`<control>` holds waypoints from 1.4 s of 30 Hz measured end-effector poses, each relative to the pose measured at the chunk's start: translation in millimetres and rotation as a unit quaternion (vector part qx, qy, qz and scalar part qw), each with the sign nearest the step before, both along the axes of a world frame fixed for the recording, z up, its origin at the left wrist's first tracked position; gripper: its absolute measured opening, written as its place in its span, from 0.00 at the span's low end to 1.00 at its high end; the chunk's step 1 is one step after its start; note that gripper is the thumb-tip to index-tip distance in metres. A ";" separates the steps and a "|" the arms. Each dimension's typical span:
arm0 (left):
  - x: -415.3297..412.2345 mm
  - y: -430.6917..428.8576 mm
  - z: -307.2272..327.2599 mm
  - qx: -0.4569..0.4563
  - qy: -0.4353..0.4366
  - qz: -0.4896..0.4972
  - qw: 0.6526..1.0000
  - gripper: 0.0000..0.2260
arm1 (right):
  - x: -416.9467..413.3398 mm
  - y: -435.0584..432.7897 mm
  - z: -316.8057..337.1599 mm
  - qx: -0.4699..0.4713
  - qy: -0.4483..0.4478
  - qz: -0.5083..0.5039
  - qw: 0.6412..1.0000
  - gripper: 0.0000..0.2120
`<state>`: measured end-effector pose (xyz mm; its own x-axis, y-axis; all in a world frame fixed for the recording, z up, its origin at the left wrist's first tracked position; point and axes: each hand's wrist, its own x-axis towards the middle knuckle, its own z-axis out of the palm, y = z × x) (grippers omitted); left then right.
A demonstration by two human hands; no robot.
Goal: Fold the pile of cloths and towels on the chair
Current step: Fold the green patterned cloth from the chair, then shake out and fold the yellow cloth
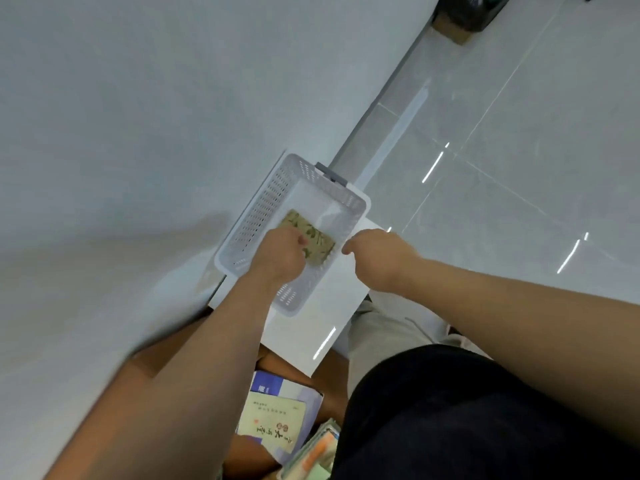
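Left hand (277, 258) grips a folded tan leaf-print cloth (320, 239) with curled fingers; right hand (375, 259) hangs loosely curled, holding nothing. Both reach over a white tabletop (311, 327) against a white wall (138, 98), with glossy grey floor tiles (519, 168) beyond. Left fingertips are hidden. Cloth lies in a white perforated plastic basket (256, 216), near edge under the left hand.

A white wall (138, 98) meets a glossy grey tiled floor (519, 150), where a dark bin (474, 12) stands far along the skirting. Beneath the white tabletop (311, 323), an open brown box (247, 455) holds printed booklets (273, 420).
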<state>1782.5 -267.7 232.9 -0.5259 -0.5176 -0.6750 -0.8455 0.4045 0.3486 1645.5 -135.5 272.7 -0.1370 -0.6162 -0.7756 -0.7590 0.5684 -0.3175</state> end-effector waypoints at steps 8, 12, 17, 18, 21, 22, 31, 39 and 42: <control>-105.7 53.0 76.9 -0.025 -0.004 -0.081 0.996 0.11 | -133.1 74.0 59.4 -0.087 -0.056 -0.231 0.967 0.19; -207.4 87.4 107.1 -0.022 0.029 -0.104 0.994 0.11 | -225.9 112.6 80.3 -0.123 -0.041 -0.295 0.947 0.18; -354.9 135.8 135.4 -0.053 0.082 -0.102 0.990 0.12 | -362.6 163.3 114.0 -0.160 -0.039 -0.334 0.928 0.16; -384.8 146.4 143.2 -0.055 0.092 -0.100 0.989 0.11 | -391.7 173.9 123.1 -0.171 -0.034 -0.339 0.924 0.16; -471.8 173.3 165.7 -0.064 0.125 -0.088 0.986 0.11 | -477.0 199.0 149.3 -0.197 -0.015 -0.348 0.916 0.14; -500.1 180.9 172.6 -0.070 0.134 -0.090 0.984 0.10 | -503.8 206.3 155.6 -0.204 -0.011 -0.357 0.911 0.14; -762.1 202.5 178.4 -0.076 0.180 -0.097 0.976 0.07 | -749.1 238.2 170.5 -0.239 0.023 -0.420 0.875 0.13; -1034.3 198.5 152.2 0.013 0.194 -0.098 0.976 0.06 | -999.9 243.0 161.0 -0.210 0.072 -0.472 0.853 0.13; -1131.4 196.5 161.7 0.020 0.194 -0.121 0.973 0.07 | -1080.0 245.3 165.2 -0.200 0.072 -0.498 0.841 0.12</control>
